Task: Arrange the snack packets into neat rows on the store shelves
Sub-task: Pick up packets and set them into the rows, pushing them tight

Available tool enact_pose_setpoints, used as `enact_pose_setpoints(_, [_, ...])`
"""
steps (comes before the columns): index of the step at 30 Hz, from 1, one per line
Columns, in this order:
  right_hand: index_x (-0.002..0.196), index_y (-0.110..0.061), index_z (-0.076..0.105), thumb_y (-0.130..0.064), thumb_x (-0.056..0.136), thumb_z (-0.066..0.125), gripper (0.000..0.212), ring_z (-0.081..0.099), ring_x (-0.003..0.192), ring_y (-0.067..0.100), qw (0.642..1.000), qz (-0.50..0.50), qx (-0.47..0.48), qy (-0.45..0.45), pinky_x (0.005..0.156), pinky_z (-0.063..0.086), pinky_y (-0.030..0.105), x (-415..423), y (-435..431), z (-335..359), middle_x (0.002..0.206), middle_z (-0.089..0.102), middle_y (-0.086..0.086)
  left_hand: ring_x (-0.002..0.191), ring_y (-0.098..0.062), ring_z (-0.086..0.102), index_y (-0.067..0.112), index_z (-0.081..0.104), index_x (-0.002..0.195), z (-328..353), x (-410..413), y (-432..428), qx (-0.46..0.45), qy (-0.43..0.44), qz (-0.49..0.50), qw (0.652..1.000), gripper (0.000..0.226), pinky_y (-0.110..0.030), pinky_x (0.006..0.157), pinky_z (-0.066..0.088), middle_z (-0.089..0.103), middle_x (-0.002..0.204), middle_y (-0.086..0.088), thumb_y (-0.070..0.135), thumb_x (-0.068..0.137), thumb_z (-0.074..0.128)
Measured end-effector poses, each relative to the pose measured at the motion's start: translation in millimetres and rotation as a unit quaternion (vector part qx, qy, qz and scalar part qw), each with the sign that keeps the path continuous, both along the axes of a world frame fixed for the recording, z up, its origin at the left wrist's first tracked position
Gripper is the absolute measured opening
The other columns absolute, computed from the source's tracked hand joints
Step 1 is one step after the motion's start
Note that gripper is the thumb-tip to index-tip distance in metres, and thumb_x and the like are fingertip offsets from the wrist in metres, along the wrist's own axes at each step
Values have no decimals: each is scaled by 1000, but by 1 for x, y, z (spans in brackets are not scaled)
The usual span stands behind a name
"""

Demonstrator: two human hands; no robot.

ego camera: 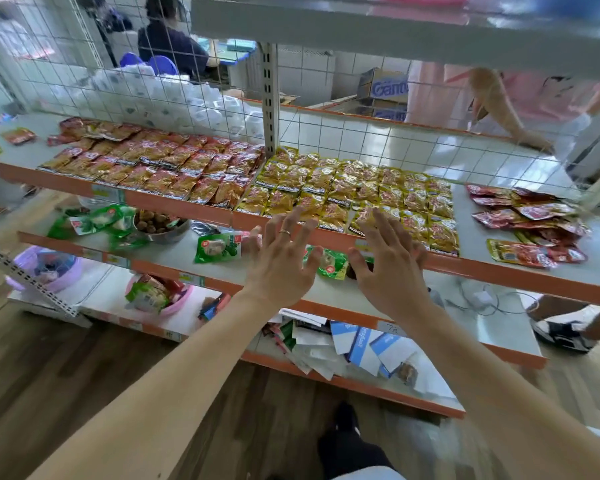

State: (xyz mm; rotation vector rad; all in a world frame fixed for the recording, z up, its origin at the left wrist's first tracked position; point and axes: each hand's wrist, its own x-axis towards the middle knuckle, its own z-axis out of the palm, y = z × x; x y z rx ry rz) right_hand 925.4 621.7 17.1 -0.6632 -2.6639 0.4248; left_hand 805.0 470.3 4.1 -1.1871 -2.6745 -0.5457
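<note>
Both bare forearms reach up from below. The left hand (278,268) and the right hand (388,271) are spread wide with straight fingers and hold nothing. They hover side by side at the front rows; whether the fingertips touch the foil cannot be told.

The long grey metal shelf with an orange front lip (499,271) carries all the task's packets. That low lip is the main hazard, since it looks unlikely to stop anything that slides forward.

The block of red-and-gold foil snack packets (160,161) lies in overlapping rows on the left part of the shelf. A careless elbow could ruffle it.

The block of glossy yellow foil snack packets (361,192) sits directly before the hands, its front row right at the lip. Pulling the palms back could likely drag slick packets over the edge onto the lower shelf. Pushing too hard could buckle the rows behind.

The loose heap of red foil packets (530,220) at the right is unsorted and near the edge. A sweep of the right arm might scatter it.

The thin ring on the left hand (285,232) could snag a packet's crimped seam.
</note>
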Motion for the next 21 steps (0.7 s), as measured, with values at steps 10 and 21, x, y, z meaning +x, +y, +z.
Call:
enact_pose_setpoints(10, [151, -29, 38, -44, 98, 52, 56, 10, 153, 21, 999, -16, -19, -27, 116, 12, 57, 35, 69, -13, 165, 18, -9, 147, -24, 13, 31, 31, 152, -8, 30, 67, -16, -29, -21, 999, 54, -55, 115, 17, 13, 166, 5, 45, 101, 37])
enact_pose_setpoints(21, [150, -27, 38, -43, 97, 54, 58, 12, 151, 18, 999, -14, -12, -48, 116, 14, 55, 64, 220, -14, 164, 22, -6, 149, -26, 14, 30, 35, 152, -7, 68, 228, 6, -68, -33, 997, 57, -57, 116, 16, 14, 166, 6, 50, 98, 36])
